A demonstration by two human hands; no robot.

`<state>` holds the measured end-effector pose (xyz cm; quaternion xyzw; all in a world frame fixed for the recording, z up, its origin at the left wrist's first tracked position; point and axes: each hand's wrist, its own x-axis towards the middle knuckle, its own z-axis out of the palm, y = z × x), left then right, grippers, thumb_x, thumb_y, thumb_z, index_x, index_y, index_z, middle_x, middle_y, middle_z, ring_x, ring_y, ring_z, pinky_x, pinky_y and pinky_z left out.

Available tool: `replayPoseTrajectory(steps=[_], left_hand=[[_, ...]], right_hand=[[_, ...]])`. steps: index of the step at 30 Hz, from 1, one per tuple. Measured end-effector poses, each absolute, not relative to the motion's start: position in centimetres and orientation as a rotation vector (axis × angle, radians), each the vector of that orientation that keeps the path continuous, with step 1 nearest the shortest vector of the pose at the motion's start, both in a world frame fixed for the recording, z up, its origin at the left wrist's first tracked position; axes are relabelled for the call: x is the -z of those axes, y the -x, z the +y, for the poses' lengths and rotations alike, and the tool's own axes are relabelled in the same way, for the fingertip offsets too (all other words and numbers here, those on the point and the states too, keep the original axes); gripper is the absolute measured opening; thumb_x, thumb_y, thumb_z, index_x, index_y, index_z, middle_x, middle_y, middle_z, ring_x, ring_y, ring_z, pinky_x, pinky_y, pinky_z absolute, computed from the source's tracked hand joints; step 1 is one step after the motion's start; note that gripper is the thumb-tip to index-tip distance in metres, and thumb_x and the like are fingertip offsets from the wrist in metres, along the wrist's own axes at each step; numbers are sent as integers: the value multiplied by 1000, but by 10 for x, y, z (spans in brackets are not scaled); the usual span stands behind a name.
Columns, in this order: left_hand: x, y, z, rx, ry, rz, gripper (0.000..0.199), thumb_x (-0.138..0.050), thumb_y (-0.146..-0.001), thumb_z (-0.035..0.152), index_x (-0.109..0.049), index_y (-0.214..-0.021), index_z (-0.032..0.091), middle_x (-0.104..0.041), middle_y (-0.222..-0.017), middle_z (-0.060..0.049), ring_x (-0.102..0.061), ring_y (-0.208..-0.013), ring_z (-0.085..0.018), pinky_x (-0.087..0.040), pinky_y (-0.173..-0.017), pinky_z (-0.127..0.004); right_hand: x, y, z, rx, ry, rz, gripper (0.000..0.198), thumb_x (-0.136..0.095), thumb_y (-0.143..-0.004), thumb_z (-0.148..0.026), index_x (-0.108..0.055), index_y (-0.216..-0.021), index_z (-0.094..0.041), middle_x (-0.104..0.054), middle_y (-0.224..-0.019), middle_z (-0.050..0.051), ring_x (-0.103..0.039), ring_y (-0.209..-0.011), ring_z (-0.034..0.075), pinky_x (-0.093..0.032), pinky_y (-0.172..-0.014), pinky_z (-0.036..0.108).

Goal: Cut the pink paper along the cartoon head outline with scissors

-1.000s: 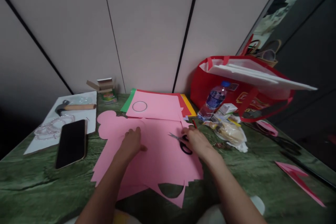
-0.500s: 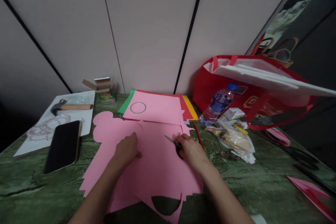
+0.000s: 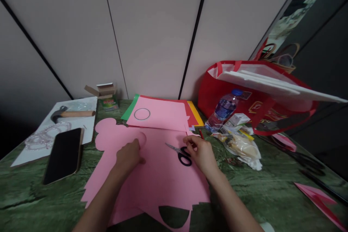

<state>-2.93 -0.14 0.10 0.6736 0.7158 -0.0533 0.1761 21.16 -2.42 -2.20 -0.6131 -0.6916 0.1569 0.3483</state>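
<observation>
Both left hand [image 3: 129, 156] and right hand [image 3: 202, 154] curl fingers narrow over pink paper [image 3: 160, 185], the right just beside the scissors [image 3: 177, 150] lying there; whether they grip anything, I cannot tell. Toward the table's [image 3: 244, 188] far right corner, a red bag [image 3: 210, 88] holds white boards [image 3: 272, 83]; at the far edge stands an open box [image 3: 109, 102].

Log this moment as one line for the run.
left hand: on pink paper sheets | right hand: beside black-handled metal scissors | scissors: lying on paper | black rectangular phone: left of paper
</observation>
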Motion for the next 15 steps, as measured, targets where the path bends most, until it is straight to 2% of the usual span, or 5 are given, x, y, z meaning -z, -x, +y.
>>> replayPoseTrajectory(steps=[5, 9, 12, 15], left_hand=[[1, 31, 0, 107, -1898, 2066, 29, -66, -60, 29, -56, -86, 19, -62, -102, -11, -61, -87, -29, -41, -64, -34], [-2, 32, 0, 93, -1865, 2078, 21, -62, -64, 26, -58, -84, 19, -66, -95, -10, -61, -88, -28, -41, -62, -32], [-2, 35, 2, 70, -1835, 2103, 25, -61, -66, 25, -58, -90, 18, -66, -98, -11, -61, -91, -28, -40, -63, -31], [-1, 38, 4, 66, -1834, 2103, 20, -59, -69, 26, -59, -87, 18, -67, -97, -13, -61, -91, -30, -40, -63, -32]], right_hand=[[30, -212, -22, -379, 1517, -1699, 18, -46, -78, -16, -63, -84, -16, -70, -80, 8, -65, -69, 21, -50, -66, 31], [33, -209, -22, -432, 1508, -1759, 19, -49, -76, -14, -64, -87, -16, -70, -84, 8, -65, -73, 21, -51, -68, 32], [31, -203, -25, -481, 1481, -1860, 18, -58, -72, -13, -66, -88, -17, -70, -88, 8, -64, -81, 23, -49, -73, 34], [28, -199, -27, -524, 1465, -2004, 25, -64, -71, -13, -65, -95, -17, -69, -96, 8, -60, -92, 24, -46, -82, 35]])
